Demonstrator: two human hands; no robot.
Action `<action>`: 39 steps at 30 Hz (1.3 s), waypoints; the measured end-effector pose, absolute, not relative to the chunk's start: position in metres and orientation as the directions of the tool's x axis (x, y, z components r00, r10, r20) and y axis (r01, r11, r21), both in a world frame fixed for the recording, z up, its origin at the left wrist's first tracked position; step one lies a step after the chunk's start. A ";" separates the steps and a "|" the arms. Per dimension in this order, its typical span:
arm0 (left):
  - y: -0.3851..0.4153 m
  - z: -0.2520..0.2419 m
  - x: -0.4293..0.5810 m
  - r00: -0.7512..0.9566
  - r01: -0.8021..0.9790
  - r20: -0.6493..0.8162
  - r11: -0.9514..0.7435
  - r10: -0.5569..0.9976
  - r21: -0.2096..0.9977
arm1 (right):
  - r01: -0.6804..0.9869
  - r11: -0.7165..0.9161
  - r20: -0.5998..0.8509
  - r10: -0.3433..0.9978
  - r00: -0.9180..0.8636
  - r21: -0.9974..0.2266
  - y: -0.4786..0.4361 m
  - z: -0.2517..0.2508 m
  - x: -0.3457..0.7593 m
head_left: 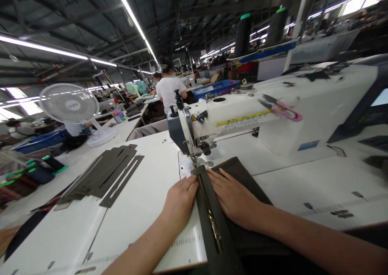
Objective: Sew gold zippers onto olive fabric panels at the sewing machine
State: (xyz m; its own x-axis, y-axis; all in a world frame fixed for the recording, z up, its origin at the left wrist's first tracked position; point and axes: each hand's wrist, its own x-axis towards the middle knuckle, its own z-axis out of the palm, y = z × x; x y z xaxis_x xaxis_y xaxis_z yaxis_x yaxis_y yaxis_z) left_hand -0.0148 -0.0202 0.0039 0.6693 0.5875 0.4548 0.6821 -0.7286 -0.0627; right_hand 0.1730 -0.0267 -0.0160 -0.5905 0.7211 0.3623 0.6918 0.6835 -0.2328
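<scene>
Handling: we judge the dark olive fabric strip with a metal zipper (pixel 212 226) light, soft and limp, best held flat along its edges.
Long axis: it runs away from us toward the needle of the white sewing machine (pixel 230 121).
Left hand (pixel 180 202): open, flat, beside the strip's edge.
Right hand (pixel 233 198): open, flat on the dark olive fabric panel (pixel 242 174).
Place: on the white table (pixel 151 161), at the needle.

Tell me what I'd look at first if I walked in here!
You'd spot the two hands first: the left hand and right hand lie flat on dark olive fabric beside a zipper. Above them stands a big white sewing machine, with pink-handled thread snips on top. Olive strips lie stacked on the left.
</scene>
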 end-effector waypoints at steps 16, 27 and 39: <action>-0.010 0.002 -0.029 0.686 0.705 0.339 -0.703 0.644 -0.091 | 0.746 0.581 0.375 0.804 -0.462 -0.325 -0.026 -0.015 0.159; -0.001 0.000 -0.035 0.726 0.653 0.356 -0.753 0.589 -0.085 | 0.696 0.569 0.334 0.822 -0.462 -0.437 -0.025 -0.006 0.164; -0.007 0.006 -0.029 0.736 0.658 0.279 -0.748 0.617 -0.083 | 0.680 0.657 0.360 0.751 -0.554 -0.325 -0.028 -0.010 0.169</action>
State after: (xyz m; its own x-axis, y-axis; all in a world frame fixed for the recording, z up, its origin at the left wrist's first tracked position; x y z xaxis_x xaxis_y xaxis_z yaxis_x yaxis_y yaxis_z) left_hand -0.0290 -0.0073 0.0061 0.7360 0.6166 0.2795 0.6583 -0.7482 -0.0830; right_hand 0.1691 -0.0276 -0.0104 -0.5537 0.7509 0.3600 0.6798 0.6573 -0.3254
